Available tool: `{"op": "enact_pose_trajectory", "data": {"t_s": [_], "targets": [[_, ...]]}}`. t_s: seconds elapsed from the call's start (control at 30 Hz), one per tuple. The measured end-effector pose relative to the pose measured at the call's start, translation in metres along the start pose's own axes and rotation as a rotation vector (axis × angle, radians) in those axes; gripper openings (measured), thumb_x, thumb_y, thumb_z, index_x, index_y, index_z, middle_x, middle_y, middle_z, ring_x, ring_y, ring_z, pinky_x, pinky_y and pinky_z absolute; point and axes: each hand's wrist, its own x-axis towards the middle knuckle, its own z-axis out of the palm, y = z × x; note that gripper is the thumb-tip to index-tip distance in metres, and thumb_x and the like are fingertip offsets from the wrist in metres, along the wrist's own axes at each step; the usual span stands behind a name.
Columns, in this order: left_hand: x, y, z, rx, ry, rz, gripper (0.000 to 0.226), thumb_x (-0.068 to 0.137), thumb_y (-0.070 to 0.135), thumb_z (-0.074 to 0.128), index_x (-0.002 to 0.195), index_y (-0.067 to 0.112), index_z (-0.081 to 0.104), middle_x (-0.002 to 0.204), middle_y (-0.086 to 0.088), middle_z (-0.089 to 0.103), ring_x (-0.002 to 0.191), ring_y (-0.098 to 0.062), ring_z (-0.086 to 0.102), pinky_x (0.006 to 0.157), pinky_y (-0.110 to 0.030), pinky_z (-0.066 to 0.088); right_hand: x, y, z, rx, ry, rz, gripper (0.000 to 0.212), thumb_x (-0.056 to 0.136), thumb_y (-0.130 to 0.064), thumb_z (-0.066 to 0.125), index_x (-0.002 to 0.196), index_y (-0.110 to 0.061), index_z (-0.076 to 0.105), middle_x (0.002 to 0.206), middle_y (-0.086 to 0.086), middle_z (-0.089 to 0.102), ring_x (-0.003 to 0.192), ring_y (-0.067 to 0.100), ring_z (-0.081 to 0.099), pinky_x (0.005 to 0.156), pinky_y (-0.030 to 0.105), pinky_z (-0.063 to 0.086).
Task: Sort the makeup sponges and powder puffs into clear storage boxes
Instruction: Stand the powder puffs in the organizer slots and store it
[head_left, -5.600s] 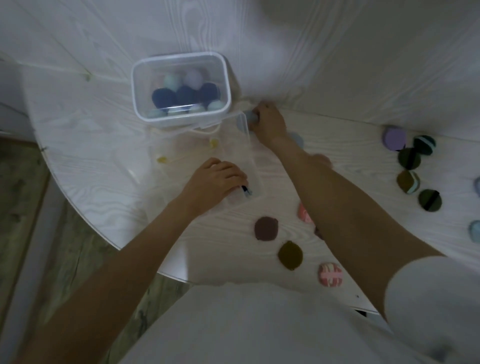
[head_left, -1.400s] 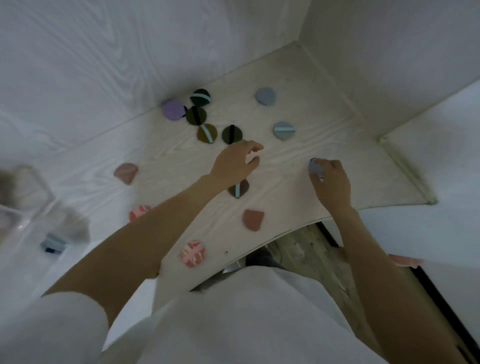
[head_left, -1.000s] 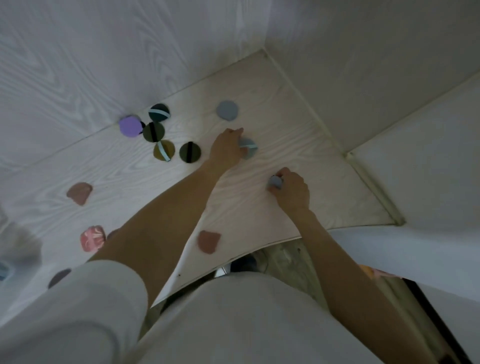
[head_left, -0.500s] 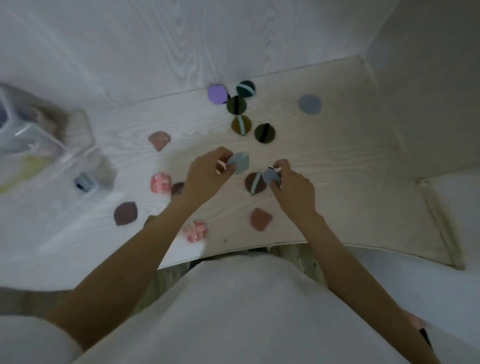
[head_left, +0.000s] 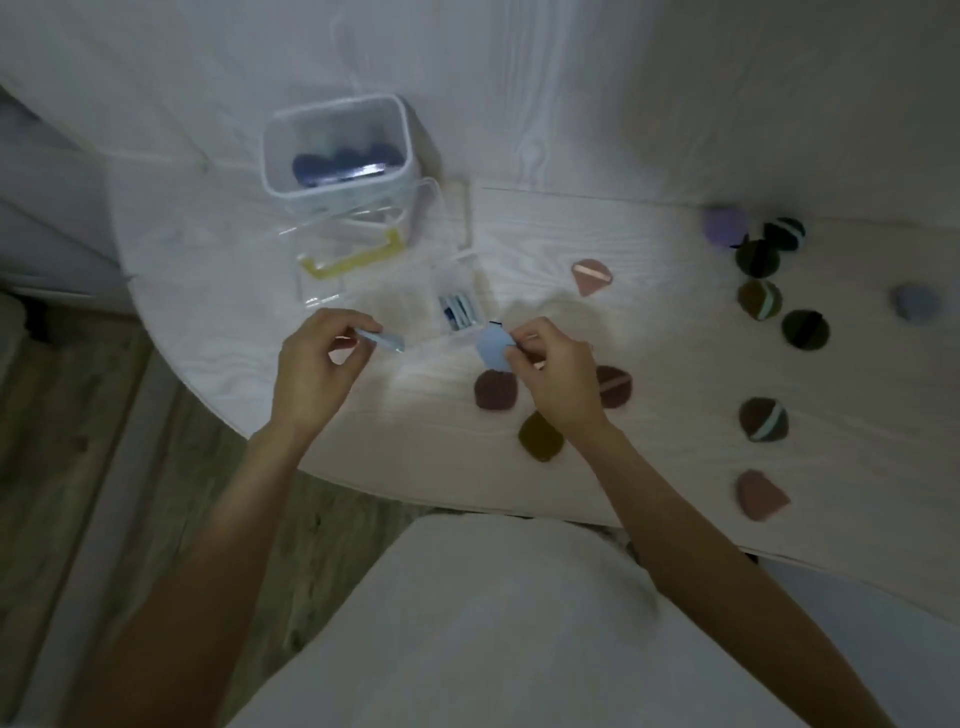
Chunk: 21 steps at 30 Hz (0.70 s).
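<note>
My left hand (head_left: 311, 364) pinches a thin light-blue powder puff (head_left: 383, 340) edge-on. A second light-blue puff (head_left: 492, 347) is gripped in my right hand (head_left: 558, 374). Both hands hover just in front of a low clear storage box (head_left: 415, 291), which holds one blue puff (head_left: 460, 310) at its right end. Behind it stands a taller clear box (head_left: 337, 150) with several dark blue sponges inside. Loose puffs lie on the table: maroon (head_left: 496, 389), olive (head_left: 540, 435), pink (head_left: 592, 275) and others to the right.
A yellow handle (head_left: 353, 260) lies on a clear lid by the boxes. Dark green, olive, purple (head_left: 724, 226) and grey-blue (head_left: 917, 304) puffs sit at the right. The rounded table edge (head_left: 218, 410) runs near my left wrist, with wood floor (head_left: 62, 415) below.
Both hands picked up light-blue puffs on the right side of the table and carried them left to the low clear box. My view swung back to the boxes.
</note>
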Motion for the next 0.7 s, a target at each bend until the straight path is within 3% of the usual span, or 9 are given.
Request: {"op": "enact_pose_trajectory", "data": {"t_s": [0.07,0.23,0.37,0.43,0.53,0.63,0.7], "targets": [[0.010,-0.013,-0.007,0.022,-0.036,0.069,0.018,0.083,-0.002,0.063,0.097,0.009,0.068,0.099,0.001,0.063,0.092,-0.014,0.061,0.083,-0.024,0.052,0.009,-0.015,0.019,0.022,0.045,0.021,0.014,0.087,-0.018,0.063,0.096,-0.007,0.062,0.091,0.005,0.069,0.078,0.016,0.063,0.072,0.032,0.053],[0.052,-0.026,0.003,0.097,-0.151,0.318,0.016,0.087,0.004,0.059,0.099,0.007,0.069,0.104,-0.008,0.067,0.090,-0.018,0.062,0.084,-0.021,0.048,0.024,-0.029,0.045,0.159,0.166,0.132,0.009,0.086,-0.016,0.063,0.092,-0.009,0.060,0.085,0.003,0.065,0.074,0.022,0.065,0.067,0.042,0.057],[0.076,-0.036,0.023,0.244,-0.274,0.520,0.021,0.086,0.008,0.053,0.095,0.004,0.071,0.098,-0.014,0.069,0.083,-0.031,0.066,0.076,-0.030,0.052,0.023,-0.028,0.047,0.150,0.218,0.175,0.008,0.088,-0.016,0.061,0.094,-0.011,0.059,0.089,0.005,0.066,0.077,0.022,0.065,0.064,0.032,0.058],[0.084,-0.042,0.030,0.313,-0.346,0.556,0.019,0.080,-0.003,0.062,0.094,0.004,0.072,0.095,-0.015,0.071,0.078,-0.033,0.065,0.074,-0.033,0.052,0.024,-0.030,0.049,0.140,0.226,0.183,0.009,0.088,-0.018,0.061,0.094,-0.011,0.059,0.089,0.004,0.067,0.076,0.020,0.066,0.063,0.029,0.057],[0.089,-0.053,0.037,0.396,-0.454,0.615,0.026,0.073,-0.007,0.066,0.094,0.006,0.073,0.086,-0.013,0.072,0.078,-0.031,0.063,0.076,-0.032,0.045,0.028,-0.034,0.058,0.136,0.242,0.185,0.009,0.086,-0.017,0.064,0.091,-0.012,0.059,0.084,0.002,0.067,0.071,0.020,0.066,0.067,0.037,0.057],[0.086,-0.057,0.034,0.425,-0.469,0.567,0.026,0.080,0.005,0.052,0.101,0.007,0.068,0.089,-0.012,0.070,0.091,-0.032,0.062,0.083,-0.040,0.044,0.034,-0.041,0.071,0.108,0.253,0.159,0.011,0.082,-0.017,0.068,0.088,-0.013,0.059,0.079,0.001,0.066,0.069,0.019,0.066,0.068,0.037,0.056],[0.083,-0.057,0.030,0.413,-0.485,0.536,0.031,0.081,0.016,0.041,0.099,0.007,0.065,0.093,-0.010,0.069,0.096,-0.031,0.061,0.090,-0.038,0.039,0.037,-0.044,0.079,0.061,0.244,0.137,0.013,0.082,-0.017,0.068,0.089,-0.010,0.060,0.080,0.001,0.065,0.069,0.018,0.063,0.068,0.035,0.055]]}}
